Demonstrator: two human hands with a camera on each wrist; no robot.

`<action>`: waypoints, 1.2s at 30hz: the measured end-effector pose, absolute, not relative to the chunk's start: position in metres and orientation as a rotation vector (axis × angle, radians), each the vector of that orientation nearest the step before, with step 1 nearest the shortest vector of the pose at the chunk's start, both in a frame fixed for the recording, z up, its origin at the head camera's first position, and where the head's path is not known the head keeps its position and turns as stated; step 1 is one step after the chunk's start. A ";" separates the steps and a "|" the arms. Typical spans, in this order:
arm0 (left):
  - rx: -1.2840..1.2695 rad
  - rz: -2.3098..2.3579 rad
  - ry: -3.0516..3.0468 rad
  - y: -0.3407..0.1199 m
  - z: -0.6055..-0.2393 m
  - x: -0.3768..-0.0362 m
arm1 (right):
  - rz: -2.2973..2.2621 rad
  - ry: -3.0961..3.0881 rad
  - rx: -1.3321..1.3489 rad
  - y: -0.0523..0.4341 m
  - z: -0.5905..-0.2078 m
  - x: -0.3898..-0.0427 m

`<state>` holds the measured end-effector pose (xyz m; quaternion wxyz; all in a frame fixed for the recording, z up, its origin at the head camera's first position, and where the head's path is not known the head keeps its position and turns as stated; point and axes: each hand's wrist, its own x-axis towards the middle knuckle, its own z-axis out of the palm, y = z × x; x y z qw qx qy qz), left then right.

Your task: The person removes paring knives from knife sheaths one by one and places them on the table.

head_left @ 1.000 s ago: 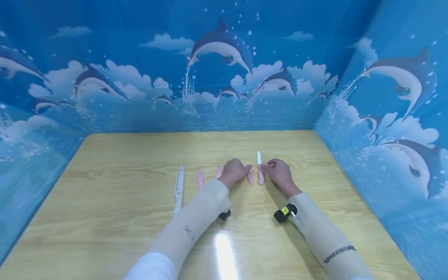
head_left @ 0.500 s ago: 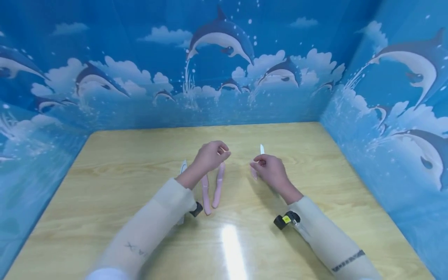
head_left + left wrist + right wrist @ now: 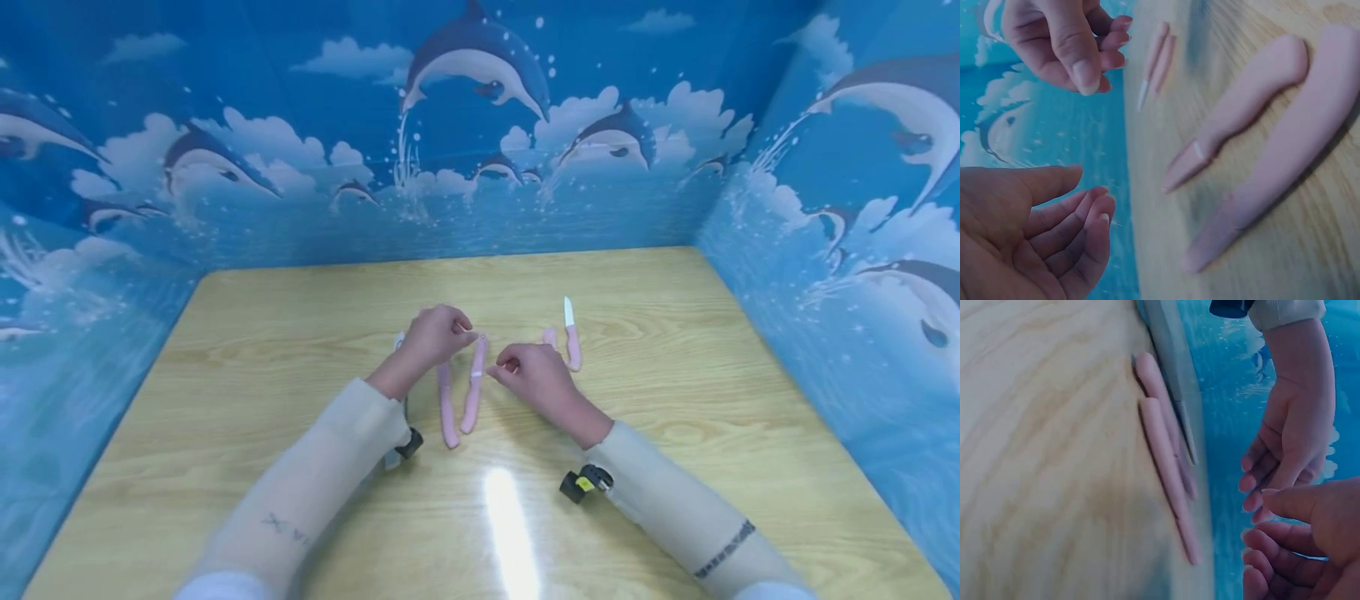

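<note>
The left pink knife and right pink knife are laid side by side on the table, handles toward the person. Their covered blades are shown clearly in the left wrist view. Nothing is gripped: the left hand is held near their far ends, palm and loosely bent fingers bared only to the left wrist view, thumb apart from them. The right hand is held just right of the knives, fingers softly bent, thumb apart in the right wrist view. By it, the sheath is partly hidden from above, beside the small knife. The grey knife, mostly covered by the left sleeve from above, is shown more fully from the right wrist.
</note>
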<state>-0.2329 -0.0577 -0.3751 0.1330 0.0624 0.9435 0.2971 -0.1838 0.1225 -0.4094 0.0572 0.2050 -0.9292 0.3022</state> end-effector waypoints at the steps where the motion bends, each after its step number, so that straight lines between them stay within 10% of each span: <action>1: 0.165 0.851 2.732 -0.057 -0.377 -0.235 | 0.912 -2.823 0.616 0.120 -0.411 -0.184; 36: -0.050 1.066 2.598 -0.041 -0.418 -0.228 | 1.161 -3.093 0.364 0.099 -0.438 -0.181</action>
